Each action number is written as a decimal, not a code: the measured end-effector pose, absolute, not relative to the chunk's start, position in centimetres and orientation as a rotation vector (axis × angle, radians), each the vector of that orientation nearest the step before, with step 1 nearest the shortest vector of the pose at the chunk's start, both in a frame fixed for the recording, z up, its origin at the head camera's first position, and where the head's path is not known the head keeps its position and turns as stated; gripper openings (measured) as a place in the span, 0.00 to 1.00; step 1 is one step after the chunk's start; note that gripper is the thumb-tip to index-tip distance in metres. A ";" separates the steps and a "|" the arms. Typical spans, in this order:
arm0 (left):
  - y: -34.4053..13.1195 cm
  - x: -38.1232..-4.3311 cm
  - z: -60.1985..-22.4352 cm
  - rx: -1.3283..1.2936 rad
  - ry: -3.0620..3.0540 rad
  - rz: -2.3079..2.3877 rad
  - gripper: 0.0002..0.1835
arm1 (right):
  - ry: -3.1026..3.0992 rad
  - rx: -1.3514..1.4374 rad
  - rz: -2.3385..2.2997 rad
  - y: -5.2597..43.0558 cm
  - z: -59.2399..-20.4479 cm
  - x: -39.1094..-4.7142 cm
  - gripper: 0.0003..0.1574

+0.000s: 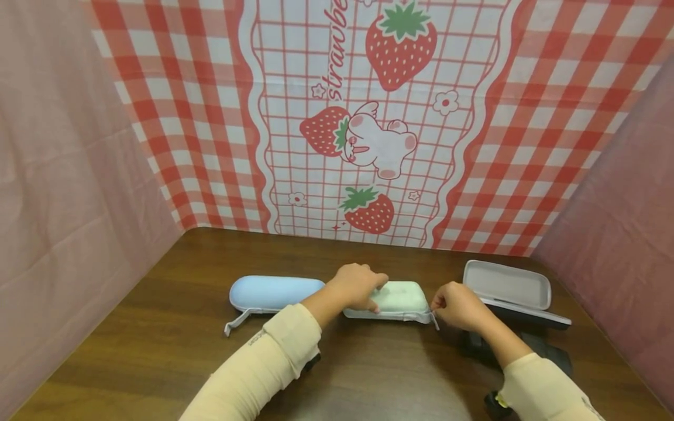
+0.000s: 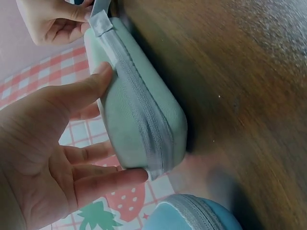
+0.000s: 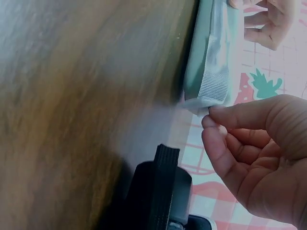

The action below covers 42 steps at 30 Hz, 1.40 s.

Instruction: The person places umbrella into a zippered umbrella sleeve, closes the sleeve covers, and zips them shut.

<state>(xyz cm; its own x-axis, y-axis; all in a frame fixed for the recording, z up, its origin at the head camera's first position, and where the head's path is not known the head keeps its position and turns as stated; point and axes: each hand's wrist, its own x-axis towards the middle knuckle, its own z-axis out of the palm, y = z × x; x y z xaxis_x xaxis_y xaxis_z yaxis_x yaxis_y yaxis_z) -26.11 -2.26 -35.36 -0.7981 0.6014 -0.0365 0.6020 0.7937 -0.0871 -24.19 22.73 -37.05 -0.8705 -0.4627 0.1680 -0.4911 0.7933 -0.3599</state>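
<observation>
L hand (image 1: 355,286) is on the L end of a pale green, fabric-covered, rounded-oblong zip case (image 1: 401,297), thumb on the near side, fingers spread and wrapped round the far side & end, so thumb and fingers are clamped on it w/ the case between. R hand (image 1: 459,307) is at the case's R end, thumb & forefinger tips together in a pinch on a small bit by the zip, other fingers curled in; can't tell exactly what's pinched, too small. Green case sits lid down on the brown wood-grain table (image 1: 158,339), approx centre, between the hands, zip band facing the person, short grey fabric strap (image 1: 435,320) hanging off its R end. Light blue rounded-oblong zip case (image 1: 279,292) lies just L of it, lid down, w/ its own grey strap sticking out at the near L. Open oblong case w/ grey lining & dark outer (image 1: 508,285) is on the R, beyond the R hand, lid tipped back. Black item (image 1: 547,354) is partly hidden under the R forearm, can't ID. Red/white checked strawberry-print cloth (image 1: 458,58) hangs behind the table
</observation>
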 end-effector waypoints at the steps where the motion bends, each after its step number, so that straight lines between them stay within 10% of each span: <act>1: -2.2 -26.1 -35.3 1.001 2.968 -0.147 0.26 | -2.921 0.755 0.642 22.7 -37.1 -24.1 0.10; 42: -2.4 -24.5 -34.5 1.037 3.042 -0.123 0.13 | -2.829 0.565 0.751 23.4 -36.2 -20.2 0.03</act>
<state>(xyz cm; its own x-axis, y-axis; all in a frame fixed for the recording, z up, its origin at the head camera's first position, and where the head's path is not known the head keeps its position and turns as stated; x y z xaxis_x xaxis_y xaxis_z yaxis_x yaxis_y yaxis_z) -24.49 -2.36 -34.53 -0.7896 0.6118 0.0463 0.6061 0.7895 -0.0963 -20.21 23.41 -36.20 -0.9158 -0.3170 0.2465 -0.3975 0.8027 -0.4446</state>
